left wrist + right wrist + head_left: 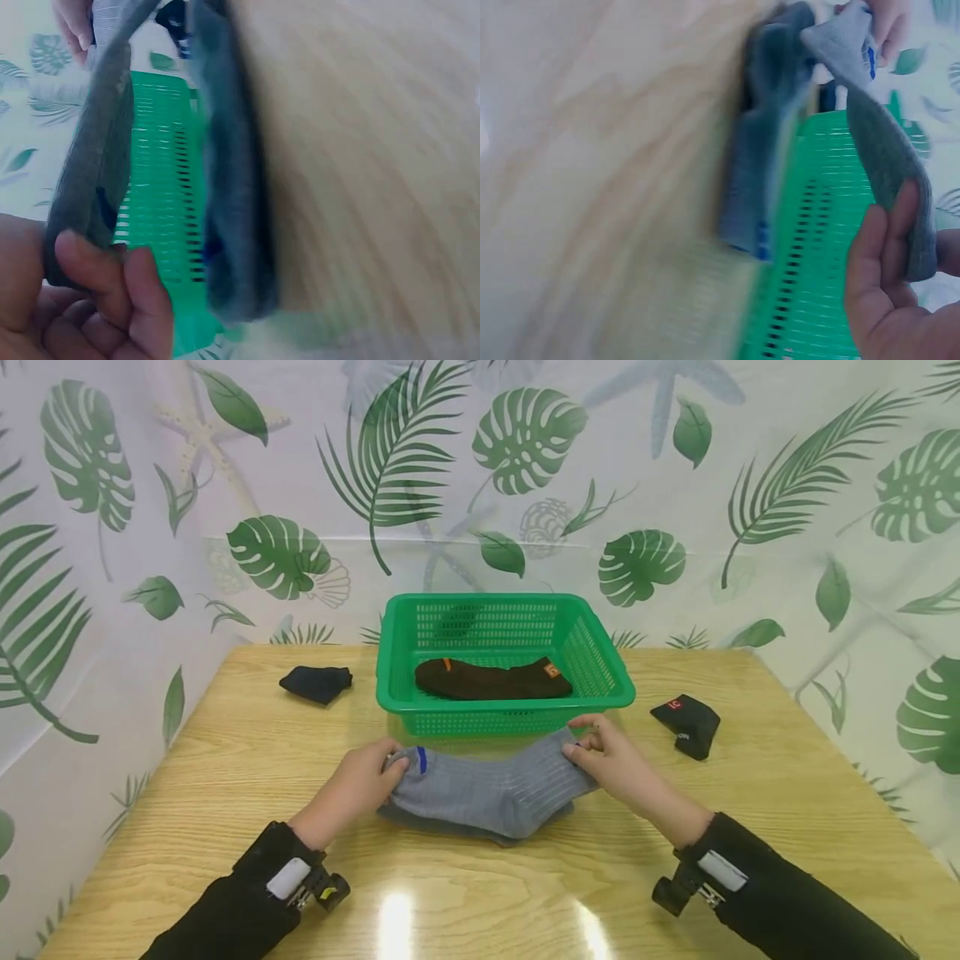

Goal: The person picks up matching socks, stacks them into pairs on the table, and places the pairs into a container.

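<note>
Hands [367,772] [613,762] pinch sock [472,789], seemingly above another [761,150].

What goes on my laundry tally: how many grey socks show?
2: upper sock, held by left hand and right hand; lower sock, beneath it on the table. More may be hidden.
</note>
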`<state>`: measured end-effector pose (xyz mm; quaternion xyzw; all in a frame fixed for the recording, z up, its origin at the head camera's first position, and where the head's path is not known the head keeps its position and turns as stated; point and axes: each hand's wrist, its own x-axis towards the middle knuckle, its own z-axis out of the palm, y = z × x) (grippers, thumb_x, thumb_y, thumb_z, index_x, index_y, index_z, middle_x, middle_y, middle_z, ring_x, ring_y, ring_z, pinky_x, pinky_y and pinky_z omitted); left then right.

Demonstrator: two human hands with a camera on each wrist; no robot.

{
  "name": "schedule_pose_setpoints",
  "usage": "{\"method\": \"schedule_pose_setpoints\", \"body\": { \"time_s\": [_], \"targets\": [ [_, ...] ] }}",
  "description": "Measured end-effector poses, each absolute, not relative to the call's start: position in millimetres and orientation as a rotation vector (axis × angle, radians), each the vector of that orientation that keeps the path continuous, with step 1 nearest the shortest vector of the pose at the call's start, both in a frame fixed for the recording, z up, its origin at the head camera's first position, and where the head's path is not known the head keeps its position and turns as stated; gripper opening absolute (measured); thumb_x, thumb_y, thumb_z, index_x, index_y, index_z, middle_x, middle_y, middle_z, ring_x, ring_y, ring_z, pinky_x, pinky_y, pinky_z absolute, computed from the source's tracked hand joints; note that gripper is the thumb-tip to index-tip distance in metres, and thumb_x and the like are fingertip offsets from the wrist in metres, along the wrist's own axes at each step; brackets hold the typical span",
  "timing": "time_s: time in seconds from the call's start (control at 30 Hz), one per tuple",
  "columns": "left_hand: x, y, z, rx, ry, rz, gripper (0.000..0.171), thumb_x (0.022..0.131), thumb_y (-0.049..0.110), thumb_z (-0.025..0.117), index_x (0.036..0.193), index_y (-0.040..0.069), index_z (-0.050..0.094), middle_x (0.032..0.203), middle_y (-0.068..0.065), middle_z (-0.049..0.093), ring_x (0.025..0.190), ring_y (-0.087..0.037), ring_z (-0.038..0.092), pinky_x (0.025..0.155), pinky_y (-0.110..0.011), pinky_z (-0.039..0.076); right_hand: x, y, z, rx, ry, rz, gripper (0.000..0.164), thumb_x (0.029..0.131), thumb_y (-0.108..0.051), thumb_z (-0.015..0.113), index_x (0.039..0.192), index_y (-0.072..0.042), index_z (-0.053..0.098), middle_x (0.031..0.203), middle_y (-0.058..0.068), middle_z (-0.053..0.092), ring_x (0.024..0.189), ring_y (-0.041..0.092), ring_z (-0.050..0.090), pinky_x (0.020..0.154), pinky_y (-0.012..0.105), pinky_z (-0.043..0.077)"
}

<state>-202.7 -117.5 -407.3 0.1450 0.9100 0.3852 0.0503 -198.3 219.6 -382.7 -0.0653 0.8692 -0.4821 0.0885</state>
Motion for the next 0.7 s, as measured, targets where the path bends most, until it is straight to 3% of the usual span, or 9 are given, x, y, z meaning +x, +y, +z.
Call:
{"method": "schedule_pose_setpoints", "body": {
  "time_s": [0.17, 0.27, 0.37, 0.5, 0.7],
  "targets": [
    [-211, -117, -421, 0.407, 2.841, 0.975, 0.019, 0.098, 0.013, 0.055, 0.108, -0.002, 0.063, 0.075, -0.003, 0.054, 0.065, -0.015, 0.051, 0.057, -0.029, 0.045, -210, 211, -407, -0.093, 2.485, -1.413, 0.043, 0.1, -0.008, 0.053, 0.136, 0.008, 0.038, 0.097, 0.019, 0.058, 0.072, 0.017, 0.059, 0.06, 0.038, 0.057],
    [-216, -117, -427, 0.404, 2.845, 0.897, 0.023, 0.098, 0.013, 0.055, 0.113, -0.004, 0.062, 0.081, -0.005, 0.056, 0.071, -0.017, 0.052, 0.063, -0.033, 0.046, -214, 210, -416, -0.117, 2.534, -1.306, 0.041, 0.098, -0.005, 0.053, 0.134, 0.012, 0.041, 0.096, 0.019, 0.058, 0.069, 0.016, 0.056, 0.057, 0.034, 0.055],
    [-219, -118, -432, 0.41, 2.837, 0.839, 0.019, 0.099, 0.013, 0.054, 0.107, -0.002, 0.062, 0.08, -0.005, 0.055, 0.072, -0.018, 0.052, 0.064, -0.033, 0.046, -216, 211, -420, -0.164, 2.604, -1.132, 0.04, 0.095, -0.004, 0.055, 0.13, 0.014, 0.047, 0.091, 0.015, 0.059, 0.062, 0.013, 0.051, 0.053, 0.029, 0.048],
    [-220, -117, -433, 0.382, 2.801, 0.828, 0.012, 0.099, 0.012, 0.053, 0.095, 0.002, 0.059, 0.073, -0.004, 0.052, 0.064, -0.016, 0.051, 0.057, -0.03, 0.043, -218, 212, -421, -0.202, 2.617, -0.977, 0.04, 0.094, -0.006, 0.058, 0.127, 0.014, 0.051, 0.092, 0.015, 0.06, 0.062, 0.013, 0.05, 0.053, 0.027, 0.045],
    [-219, -116, -433, 0.348, 2.747, 0.834, 0.012, 0.098, 0.012, 0.055, 0.094, 0.002, 0.058, 0.069, -0.005, 0.056, 0.054, -0.014, 0.056, 0.05, -0.026, 0.043, -217, 209, -418, -0.229, 2.65, -0.902, 0.037, 0.093, -0.006, 0.061, 0.124, 0.012, 0.053, 0.094, 0.015, 0.061, 0.071, 0.017, 0.057, 0.058, 0.03, 0.05]
  ]
}}
